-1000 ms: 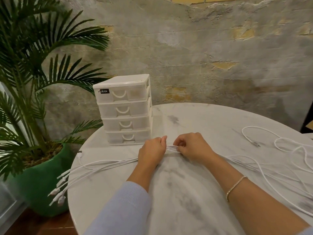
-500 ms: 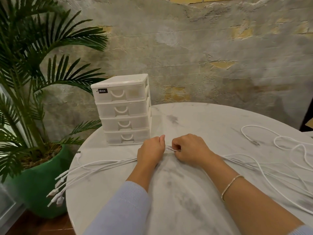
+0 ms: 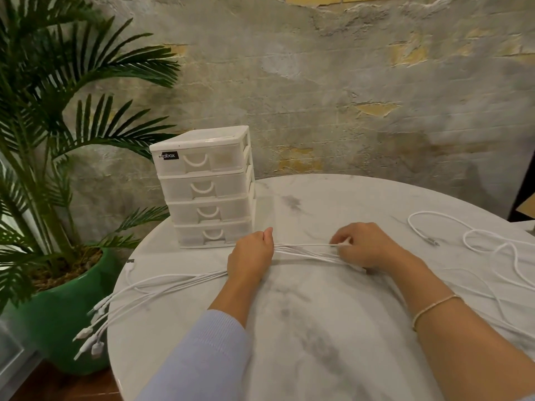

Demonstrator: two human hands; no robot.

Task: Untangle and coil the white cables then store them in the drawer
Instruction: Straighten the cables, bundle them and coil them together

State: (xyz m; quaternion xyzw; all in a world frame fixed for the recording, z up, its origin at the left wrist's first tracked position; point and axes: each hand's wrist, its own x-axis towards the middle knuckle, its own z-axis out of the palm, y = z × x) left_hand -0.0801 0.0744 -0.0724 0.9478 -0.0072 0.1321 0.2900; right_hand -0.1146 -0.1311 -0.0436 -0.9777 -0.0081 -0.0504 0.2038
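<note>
Where gripped by left hand (image 3: 251, 257) and right hand (image 3: 366, 245): white cables (image 3: 302, 250), bundled, in front of drawer unit (image 3: 206, 186).
Long axis left–right across table (image 3: 318, 328); plug ends overhanging left of unit; both fists curled round bundle, right fingertips pinching one strand.

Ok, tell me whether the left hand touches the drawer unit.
Apart: the head view shows bare marble between the left hand, gripping the white cables, and the drawer unit.

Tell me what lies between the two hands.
In the head view, a bundle of white cables stretches across the marble table from the left hand to the right hand.
</note>
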